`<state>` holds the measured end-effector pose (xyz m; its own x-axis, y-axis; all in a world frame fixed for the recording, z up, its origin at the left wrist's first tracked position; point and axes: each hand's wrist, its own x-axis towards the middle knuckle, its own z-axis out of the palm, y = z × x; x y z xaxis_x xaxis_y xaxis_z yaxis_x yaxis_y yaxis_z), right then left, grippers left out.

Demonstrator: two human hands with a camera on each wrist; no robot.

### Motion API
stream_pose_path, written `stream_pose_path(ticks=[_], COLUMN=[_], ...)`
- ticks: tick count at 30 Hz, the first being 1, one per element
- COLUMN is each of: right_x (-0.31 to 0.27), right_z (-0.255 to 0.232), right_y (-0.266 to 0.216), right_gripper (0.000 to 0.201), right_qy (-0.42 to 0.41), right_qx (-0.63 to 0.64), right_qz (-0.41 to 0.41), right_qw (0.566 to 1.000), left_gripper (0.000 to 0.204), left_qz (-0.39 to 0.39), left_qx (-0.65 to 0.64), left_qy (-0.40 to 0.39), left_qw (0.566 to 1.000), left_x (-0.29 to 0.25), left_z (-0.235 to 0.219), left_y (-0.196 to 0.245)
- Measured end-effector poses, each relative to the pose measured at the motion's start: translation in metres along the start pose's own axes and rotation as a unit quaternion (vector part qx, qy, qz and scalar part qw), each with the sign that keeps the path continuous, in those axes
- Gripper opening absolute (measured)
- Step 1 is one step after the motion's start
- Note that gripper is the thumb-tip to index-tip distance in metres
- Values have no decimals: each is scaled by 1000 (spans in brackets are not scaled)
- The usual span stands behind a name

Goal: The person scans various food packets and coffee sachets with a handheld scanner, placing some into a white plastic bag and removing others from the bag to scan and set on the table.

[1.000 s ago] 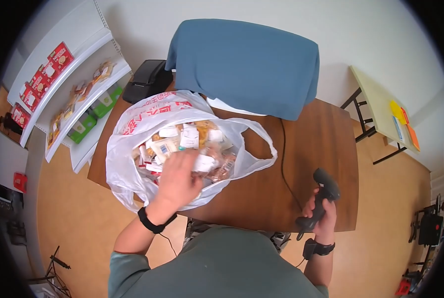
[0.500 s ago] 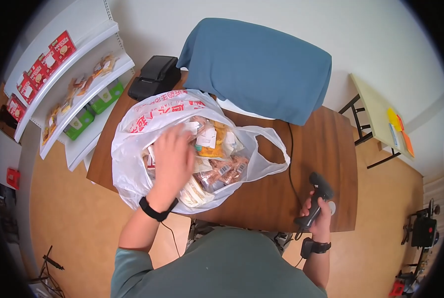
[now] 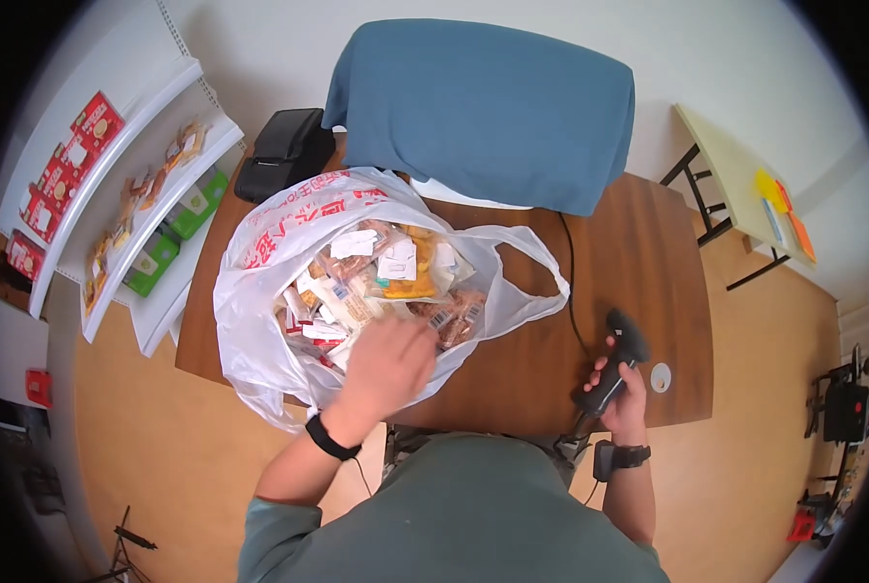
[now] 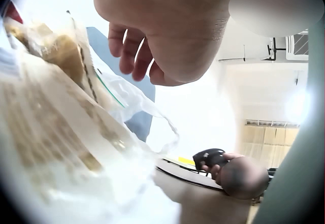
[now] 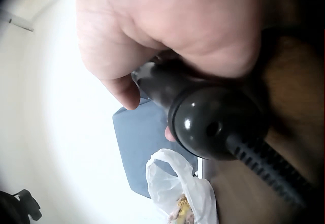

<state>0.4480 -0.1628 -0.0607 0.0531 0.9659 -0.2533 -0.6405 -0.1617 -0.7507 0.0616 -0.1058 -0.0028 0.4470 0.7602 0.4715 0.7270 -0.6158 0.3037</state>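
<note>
1. Left hand (image 3: 388,367): moved from over the contents' left side to over their lower edge, below frame centre; fingers loosely bent, holding nothing visible.
2. Plastic bag (image 3: 250,325), white, red lettering: left of centre, mouth open, on the brown surface (image 3: 522,379).
3. Yellow packet (image 3: 412,286), labelled: on top of the contents, near frame centre. Brown packet (image 3: 467,313): just below right, barcode visible.
4. Handheld scanner (image 3: 628,339), black: right of frame; right hand (image 3: 630,406), fingers wrapped round its handle.
5. Handling note, by judgement: best to lift one packet by its edge, barcode facing the scanner, without dragging the rim.
</note>
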Motion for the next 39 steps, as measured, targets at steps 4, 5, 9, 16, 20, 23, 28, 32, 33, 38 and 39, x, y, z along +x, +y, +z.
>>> stream_pose_path(ticks=[4,5,9,16,20,23,28,32,33,38,39], right_x=[-3,-3,-3,-1,1,-1,-36,-66,-74,-79,-78], right_z=[-2,-2,-1,-1,-3,-4,17,38,52,48,43], right_y=[6,8,17,19,19,19,16,0,-7,0,4], right_gripper=[65,65,63,54,55,52,46,43,28,15,18], right_qy=[-47,-48,-55,-47,-52,-40,-93,-178,-193,-195,-200], right_qx=[32,37,9,13,3,1,81,-118,-110,-218,-211], right_qz=[-19,-22,-46,-42,-34,-47,-12,20,37,70,59], right_qw=[998,998,997,998,998,998,992,977,974,954,955], left_gripper=[28,31,40,53,64,63,60,62,63,66,66], left_qz=[-43,-84,-153,-170,-177,-170,-96,-63,-45,-6,-2], left_qx=[-13,24,122,95,127,100,2,-84,-80,-93,-94], left_qy=[-26,0,26,-10,14,8,44,51,58,51,48], left_qw=[999,996,980,981,976,980,994,993,994,994,994], left_x=[-16,-18,-17,-17,-12,-12,-5,4,8,29,32], left_z=[12,14,16,37,45,48,22,18,21,37,41], left_y=[19,20,23,16,22,23,52,76,79,93,95])
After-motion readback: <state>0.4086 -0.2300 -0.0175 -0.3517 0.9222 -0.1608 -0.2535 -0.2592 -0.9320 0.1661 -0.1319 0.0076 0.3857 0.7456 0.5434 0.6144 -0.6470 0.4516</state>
